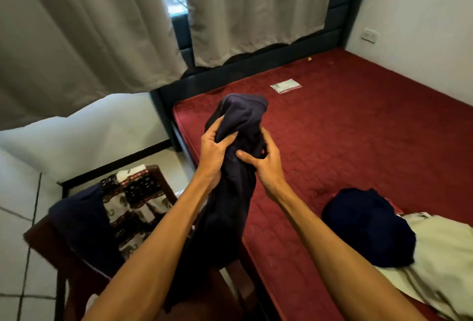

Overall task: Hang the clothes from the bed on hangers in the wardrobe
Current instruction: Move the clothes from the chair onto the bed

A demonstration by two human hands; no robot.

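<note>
A dark navy garment [243, 115] is held up at the centre of the frame, bunched at the top and hanging down between the forearms. The left hand [215, 151] grips its left side, fingers curled into the cloth. The right hand [265, 164] holds it from the right, thumb pressed on the front and fingers wrapped behind.

The garment hangs in front of the left edge of the bed [358, 128], whose red mattress fills the right half of the frame. At lower right on the mattress lie a crumpled dark blue garment [366, 226] and, touching it, a cream garment [440, 256] (partly cut off by the frame edge). A small white packet [286, 86] lies further up the bed.

At lower left a wooden chair [41, 244] carries a patterned cloth [133, 200] and a dark cloth [84, 231], standing on a tiled floor [15, 256]. Beige curtains [76, 26] fill the upper left.
</note>
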